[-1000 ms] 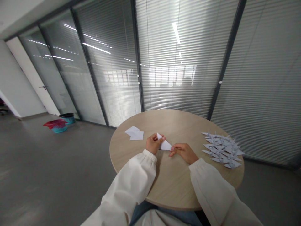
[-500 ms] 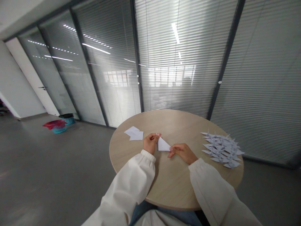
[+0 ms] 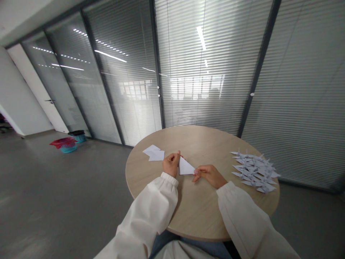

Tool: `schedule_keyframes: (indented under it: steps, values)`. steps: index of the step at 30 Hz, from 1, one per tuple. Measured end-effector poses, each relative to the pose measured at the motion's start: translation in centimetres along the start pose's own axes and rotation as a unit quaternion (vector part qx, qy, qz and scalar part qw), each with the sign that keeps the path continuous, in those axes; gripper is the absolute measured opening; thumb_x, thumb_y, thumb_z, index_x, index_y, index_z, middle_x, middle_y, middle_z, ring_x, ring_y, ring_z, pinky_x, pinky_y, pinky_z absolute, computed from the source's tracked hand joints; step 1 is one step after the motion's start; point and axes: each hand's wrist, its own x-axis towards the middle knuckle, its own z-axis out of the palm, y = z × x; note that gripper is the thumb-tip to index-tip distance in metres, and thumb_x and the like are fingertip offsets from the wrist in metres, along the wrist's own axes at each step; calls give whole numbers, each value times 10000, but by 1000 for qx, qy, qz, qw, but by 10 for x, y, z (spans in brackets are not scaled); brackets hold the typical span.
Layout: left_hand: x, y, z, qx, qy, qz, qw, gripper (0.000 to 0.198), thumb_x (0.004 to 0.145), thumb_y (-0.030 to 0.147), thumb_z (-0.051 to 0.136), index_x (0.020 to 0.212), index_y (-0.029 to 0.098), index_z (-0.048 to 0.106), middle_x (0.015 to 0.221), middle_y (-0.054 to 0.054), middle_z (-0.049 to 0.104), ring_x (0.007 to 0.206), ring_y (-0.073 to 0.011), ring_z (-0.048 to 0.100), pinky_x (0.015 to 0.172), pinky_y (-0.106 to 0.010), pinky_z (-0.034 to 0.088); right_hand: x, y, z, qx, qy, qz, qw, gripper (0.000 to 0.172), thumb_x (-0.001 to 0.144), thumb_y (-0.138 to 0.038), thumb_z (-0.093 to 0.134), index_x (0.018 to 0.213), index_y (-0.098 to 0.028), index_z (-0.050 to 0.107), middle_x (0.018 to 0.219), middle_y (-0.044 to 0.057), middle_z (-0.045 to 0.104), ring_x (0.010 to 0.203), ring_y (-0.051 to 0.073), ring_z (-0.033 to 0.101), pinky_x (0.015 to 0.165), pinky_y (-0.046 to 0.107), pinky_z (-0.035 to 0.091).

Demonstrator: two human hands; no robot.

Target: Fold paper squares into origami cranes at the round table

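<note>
Between my hands is a white sheet of paper folded into a triangle [image 3: 185, 167], held over the round wooden table [image 3: 199, 212]. My left hand [image 3: 171, 164] is closed on its upper left corner, thumb on top and some fingers hidden behind the paper. At the lower right corner, my right hand [image 3: 209, 175] pinches the paper between thumb and fingers. Left of my left hand lie flat white paper sheets [image 3: 156, 154], overlapping. On the right side of the table sits a cluster of folded white paper cranes [image 3: 254, 171].
Behind the table's far edge stands a glass partition with blinds [image 3: 202, 108]. On the floor at left are a blue bin with a red liner [image 3: 64, 144] and another bin with a black liner [image 3: 78, 136]. A white door [image 3: 40, 90] is farther left.
My left hand has shifted slightly left, and its thumb has straightened upward at the corner. The paper triangle has tilted a little. My right hand is almost unmoved.
</note>
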Motion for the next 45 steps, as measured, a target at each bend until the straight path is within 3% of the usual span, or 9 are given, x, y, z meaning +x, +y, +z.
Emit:
schedule_keyframes:
  steps: [17, 22, 24, 26, 32, 41, 45]
  values:
    - [6, -13, 0, 16, 15, -23, 999, 499, 725, 576, 490, 547, 131, 628, 477, -27, 576, 402, -102, 462, 396, -208, 308, -1, 2, 0, -2, -18, 5, 1000, 429, 795, -525, 498, 743, -140, 680, 710, 69, 716, 692, 192, 653, 687, 287, 465]
    - [2, -5, 2, 2, 4, -39, 999, 557, 727, 627, 447, 439, 151, 479, 401, 15, 426, 377, -81, 386, 379, -204, 281, 0, 3, -1, -9, 11, 15, 1000, 412, 796, -507, 500, 746, -139, 680, 686, 67, 713, 695, 198, 655, 706, 295, 462]
    - [0, -3, 3, -5, -11, -26, 1000, 563, 732, 633, 435, 429, 158, 422, 402, 32, 364, 389, -69, 347, 384, -197, 267, 0, 3, -1, -13, 34, 20, 999, 400, 800, -492, 498, 765, -138, 681, 680, 69, 713, 704, 202, 654, 716, 298, 456]
    - [-1, -1, 5, -5, -37, -9, 999, 517, 711, 612, 491, 475, 153, 468, 427, 40, 365, 418, -66, 346, 401, -191, 269, 1, 3, -2, -23, 48, 26, 998, 388, 808, -475, 489, 776, -140, 682, 682, 68, 713, 713, 205, 650, 716, 296, 448]
    - [0, -5, 10, -43, -77, 13, 996, 334, 616, 456, 671, 685, 138, 594, 598, 17, 541, 536, -83, 460, 497, -189, 341, 2, 5, -2, -52, 48, 34, 997, 373, 819, -447, 472, 730, -156, 688, 721, 60, 714, 706, 200, 633, 675, 281, 431]
    - [-8, -4, 12, -17, -169, 38, 985, 260, 640, 391, 674, 678, 139, 623, 685, -16, 596, 673, -125, 538, 605, -213, 413, 5, 17, 4, 31, 83, 8, 996, 294, 766, -441, 554, 849, -178, 655, 821, 46, 688, 739, 189, 620, 665, 267, 461]
    - [-11, -6, 16, -17, -210, 25, 977, 279, 642, 405, 670, 694, 133, 634, 673, -17, 587, 641, -120, 534, 597, -218, 427, 5, 17, 6, 40, 105, -1, 994, 251, 757, -399, 579, 838, -173, 653, 818, 48, 681, 724, 183, 612, 665, 264, 457]
